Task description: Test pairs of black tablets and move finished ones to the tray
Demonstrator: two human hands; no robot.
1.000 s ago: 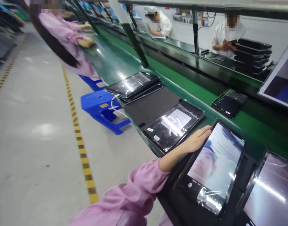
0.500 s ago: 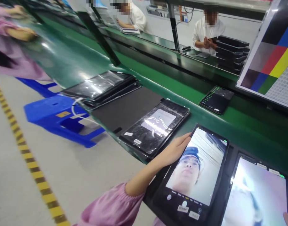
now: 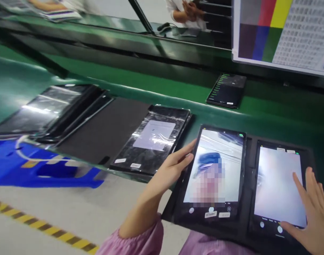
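Two black-framed tablets lie side by side in a black holder (image 3: 247,226), their screens lit with a camera view. My left hand (image 3: 172,163) rests its fingers against the left edge of the left tablet (image 3: 211,166), whose screen shows a pixelated face under a blue cap. My right hand (image 3: 307,209) is spread over the lower right of the right tablet (image 3: 277,184), with fingertips at or just above the pale screen. Pink sleeves cover both my forearms at the bottom of the view.
A plastic-wrapped black tablet (image 3: 151,141) lies left of the holder, beside a dark grey mat (image 3: 103,131) and a black stack (image 3: 45,109). A colour chart board (image 3: 281,32) stands behind. A blue stool (image 3: 37,166) and striped floor tape (image 3: 45,230) lie lower left.
The view has swung right and down. My right hand has come further in over the right tablet, and the left hand's fingers have spread at the left tablet's edge.
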